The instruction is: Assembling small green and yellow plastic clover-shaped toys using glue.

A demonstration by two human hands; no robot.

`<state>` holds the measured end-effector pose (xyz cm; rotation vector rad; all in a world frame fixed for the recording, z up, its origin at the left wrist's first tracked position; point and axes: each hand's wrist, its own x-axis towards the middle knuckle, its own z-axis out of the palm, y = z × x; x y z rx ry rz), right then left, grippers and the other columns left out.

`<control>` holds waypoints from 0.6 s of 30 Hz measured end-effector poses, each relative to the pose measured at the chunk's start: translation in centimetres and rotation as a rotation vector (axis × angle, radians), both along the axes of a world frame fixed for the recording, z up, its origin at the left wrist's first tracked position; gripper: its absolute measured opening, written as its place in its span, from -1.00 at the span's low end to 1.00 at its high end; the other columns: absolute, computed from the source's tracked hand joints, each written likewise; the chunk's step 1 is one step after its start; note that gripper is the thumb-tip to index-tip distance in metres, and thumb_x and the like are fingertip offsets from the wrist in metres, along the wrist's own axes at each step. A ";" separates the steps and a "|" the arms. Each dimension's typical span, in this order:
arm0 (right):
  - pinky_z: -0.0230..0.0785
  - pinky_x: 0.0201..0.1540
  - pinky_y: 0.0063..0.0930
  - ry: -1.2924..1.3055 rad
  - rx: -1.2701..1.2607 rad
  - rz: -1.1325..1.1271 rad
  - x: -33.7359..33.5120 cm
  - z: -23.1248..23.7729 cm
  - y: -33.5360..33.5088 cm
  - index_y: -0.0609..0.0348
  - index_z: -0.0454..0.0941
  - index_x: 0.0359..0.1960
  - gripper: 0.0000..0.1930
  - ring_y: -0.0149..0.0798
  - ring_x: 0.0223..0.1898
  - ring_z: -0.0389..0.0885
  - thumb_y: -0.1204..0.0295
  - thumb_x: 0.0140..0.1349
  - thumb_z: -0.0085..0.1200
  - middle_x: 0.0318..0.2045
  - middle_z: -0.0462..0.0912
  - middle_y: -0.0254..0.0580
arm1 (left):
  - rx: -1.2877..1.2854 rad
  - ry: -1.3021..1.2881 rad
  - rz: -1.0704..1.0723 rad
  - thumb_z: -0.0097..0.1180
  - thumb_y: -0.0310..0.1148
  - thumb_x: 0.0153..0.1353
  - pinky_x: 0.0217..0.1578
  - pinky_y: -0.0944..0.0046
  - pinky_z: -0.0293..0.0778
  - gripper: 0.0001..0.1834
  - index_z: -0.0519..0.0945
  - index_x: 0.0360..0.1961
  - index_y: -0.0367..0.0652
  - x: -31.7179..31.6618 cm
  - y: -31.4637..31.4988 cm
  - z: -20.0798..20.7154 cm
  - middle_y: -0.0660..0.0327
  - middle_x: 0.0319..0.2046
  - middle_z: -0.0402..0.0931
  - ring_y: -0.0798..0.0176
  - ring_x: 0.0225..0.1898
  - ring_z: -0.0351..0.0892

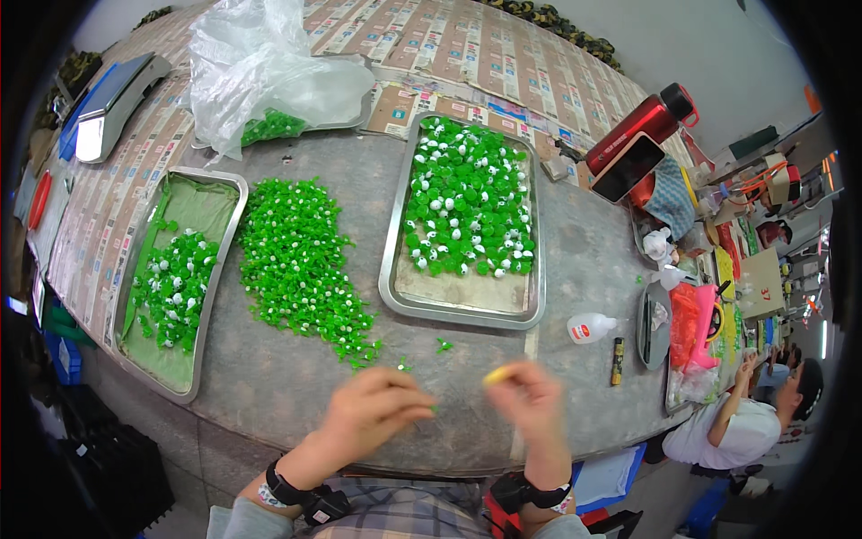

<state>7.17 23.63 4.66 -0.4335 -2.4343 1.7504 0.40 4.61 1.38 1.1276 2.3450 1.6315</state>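
Note:
My left hand [377, 411] is over the near part of the table, thumb and fingers pinched together, with a bit of green at the fingertips that looks like one of the small green pieces. To its right, my right hand [532, 404] is curled and slightly blurred. Something yellow shows at its fingertip, perhaps a finger cover; what the fingers hold is hidden. Beyond my left hand spreads a pile of small green plastic pieces [296, 260] with white dots. One loose green piece [444, 345] lies between the pile and my right hand.
A metal tray [388, 286] of green-and-white pieces stands beyond my hands, another tray [235, 193] at left. A plastic bag [256, 67] lies at the back. On the right are a white bottle [590, 328], a dark small cylinder [618, 361], a phone [628, 168] and a red flask [639, 128].

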 end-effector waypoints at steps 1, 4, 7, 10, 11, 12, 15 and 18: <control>0.19 -0.41 -0.69 0.122 0.093 -0.271 0.8 -0.1 1.5 0.24 0.38 -0.43 -0.90 -0.52 -0.47 0.35 0.52 -0.01 -0.02 -0.54 0.41 -0.35 | 0.009 0.000 -0.006 0.13 -0.49 -0.14 -0.50 0.44 0.40 -0.83 0.53 -0.42 -0.15 0.3 -0.1 -0.1 0.25 -0.53 0.47 0.33 -0.54 0.47; 0.18 -0.29 -0.63 0.475 0.267 -0.892 1.5 -1.1 6.6 0.24 0.31 -0.21 -0.68 -0.47 -0.34 0.32 0.52 -0.05 0.03 -0.34 0.40 -0.24 | 0.450 -0.978 0.148 -0.01 -0.53 0.01 -0.42 0.39 0.47 -0.89 0.46 -0.43 -0.37 0.5 -1.0 0.0 0.15 -0.54 0.47 0.35 -0.48 0.49; 0.16 -0.21 -0.59 0.360 0.307 -0.770 1.0 -2.6 9.3 0.22 0.24 -0.11 -0.55 -0.42 -0.22 0.29 0.47 -0.09 0.08 -0.23 0.36 -0.20 | 0.556 -1.076 0.068 -0.03 -0.56 0.02 -0.42 0.37 0.47 -0.90 0.45 -0.40 -0.35 0.3 -1.1 -1.1 0.09 -0.52 0.48 0.29 -0.45 0.51; 0.16 -0.15 -0.57 0.073 0.426 -0.576 1.5 -6.0 12.9 0.22 0.21 -0.07 -0.48 -0.35 -0.13 0.29 0.45 -0.13 0.12 -0.16 0.35 -0.14 | 0.554 -1.148 0.075 0.05 -0.50 -0.04 -0.53 0.34 0.47 -0.88 0.44 -0.44 -0.31 0.4 0.0 -1.0 0.11 -0.58 0.47 0.27 -0.54 0.50; 0.17 -0.14 -0.56 -0.110 0.541 -0.449 1.6 -6.4 13.4 0.22 0.19 -0.06 -0.45 -0.33 -0.13 0.31 0.45 -0.14 0.13 -0.14 0.35 -0.13 | 0.554 -1.148 0.074 0.05 -0.50 -0.04 -0.53 0.34 0.47 -0.88 0.44 -0.44 -0.31 0.4 0.1 -0.8 0.11 -0.58 0.47 0.27 -0.54 0.50; 0.17 -0.14 -0.56 -0.110 0.541 -0.451 2.0 -6.7 13.6 0.22 0.19 -0.06 -0.45 -0.33 -0.13 0.31 0.45 -0.14 0.13 -0.14 0.35 -0.13 | 0.543 -1.183 0.079 0.05 -0.50 -0.05 -0.54 0.35 0.47 -0.87 0.44 -0.44 -0.31 0.4 0.2 -0.5 0.11 -0.58 0.47 0.27 -0.55 0.50; 0.21 -0.18 -0.53 0.041 0.259 -0.522 0.6 -3.5 9.8 0.25 0.27 -0.14 -0.53 -0.33 -0.21 0.37 0.44 -0.13 0.12 -0.18 0.39 -0.14 | 0.545 -1.239 0.096 0.07 -0.49 -0.06 -0.55 0.35 0.46 -0.87 0.45 -0.44 -0.30 0.4 0.6 -0.4 0.11 -0.59 0.47 0.27 -0.57 0.49; 0.25 -0.26 -0.56 0.272 -0.135 -0.539 -0.3 0.3 4.7 0.26 0.36 -0.27 -0.67 -0.37 -0.29 0.41 0.43 -0.11 0.11 -0.24 0.44 -0.14 | 0.578 -1.230 0.070 0.07 -0.50 -0.06 -0.53 0.34 0.45 -0.87 0.46 -0.44 -0.29 0.5 0.1 -1.3 0.10 -0.58 0.46 0.25 -0.56 0.48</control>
